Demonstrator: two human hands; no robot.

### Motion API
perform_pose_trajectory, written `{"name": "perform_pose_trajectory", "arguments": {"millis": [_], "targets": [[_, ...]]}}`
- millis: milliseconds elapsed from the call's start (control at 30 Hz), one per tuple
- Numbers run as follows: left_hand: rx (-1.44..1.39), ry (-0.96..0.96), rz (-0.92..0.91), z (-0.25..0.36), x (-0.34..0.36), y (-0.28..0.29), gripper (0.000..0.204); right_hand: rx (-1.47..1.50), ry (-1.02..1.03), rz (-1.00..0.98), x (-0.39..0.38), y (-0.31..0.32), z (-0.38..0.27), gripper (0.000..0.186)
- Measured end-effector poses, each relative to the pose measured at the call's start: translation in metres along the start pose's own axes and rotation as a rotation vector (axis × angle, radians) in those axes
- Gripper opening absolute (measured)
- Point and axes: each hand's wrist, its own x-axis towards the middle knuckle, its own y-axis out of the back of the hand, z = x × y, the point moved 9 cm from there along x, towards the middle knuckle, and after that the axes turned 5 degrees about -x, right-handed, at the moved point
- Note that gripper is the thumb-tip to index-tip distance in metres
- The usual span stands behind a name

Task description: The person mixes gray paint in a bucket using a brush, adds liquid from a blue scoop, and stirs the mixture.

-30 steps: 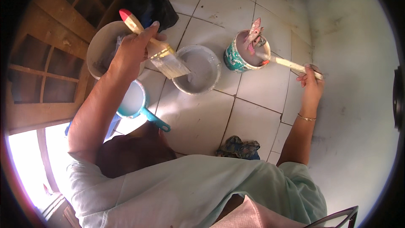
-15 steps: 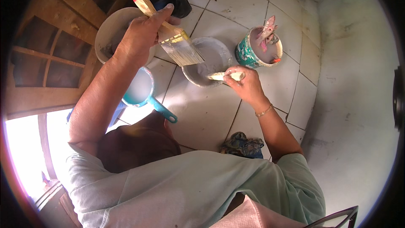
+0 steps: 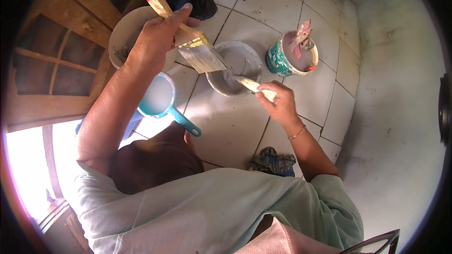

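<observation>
My left hand [image 3: 160, 40] is closed around the wooden handle of a wide, red-tipped paintbrush [image 3: 200, 52]. Its flat bristles angle down over the left side of a grey-white basin [image 3: 213, 83]. Between the fingers of my right hand [image 3: 282, 104] is a pale-handled tool [image 3: 250, 84]; its far end reaches into the basin, at some wet grey paste [image 3: 230, 74]. Whether that end is a blade or bristles, I cannot tell.
Right of the basin stands a green and white bucket [image 3: 278, 61] of greyish liquid, with pink-stained tools. A turquoise dipper [image 3: 187, 123] holds whitish liquid beside a larger pale bucket [image 3: 115, 37]. A crumpled dark bundle [image 3: 272, 162] lies on the tiles near a wall [image 3: 391, 94].
My right hand has moved slightly down and right, and the pale-handled tool has turned to slope more steeply into the basin. The left hand and paintbrush stay nearly still.
</observation>
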Motion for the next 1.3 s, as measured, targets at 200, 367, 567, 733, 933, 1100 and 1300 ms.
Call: {"name": "perform_pose_trajectory", "arguments": {"millis": [200,367,567,733,933,1100,1300], "targets": [[0.02,-0.011,0.014,0.002,0.001,-0.012,0.046,-0.055,0.086,0.056,0.026,-0.013,0.018,0.016],[-0.009,-0.017,0.022,-0.001,0.003,-0.019,0.047,-0.21,0.062,0.068,-0.001,0.02,0.034,0.016],[0.011,0.009,0.007,-0.01,0.013,-0.031,0.047,-0.012,0.044,-0.08,-0.013,0.002,0.02,0.016],[0.028,-0.005,0.006,-0.005,0.016,-0.042,0.047,-0.074,0.062,0.082,0.019,0.01,0.05,0.017],[0.011,-0.015,0.023,-0.005,0.02,-0.042,0.046,-0.065,0.096,-0.146,0.006,-0.003,0.026,0.017],[-0.016,0.069,-0.005,-0.016,0.03,-0.031,0.039,-0.197,0.0,-0.084,0.022,0.036,0.044,0.018],[-0.022,0.021,-0.004,-0.006,0.029,-0.039,0.04,-0.074,0.1,-0.048,0.02,-0.011,0.025,0.018]]}}
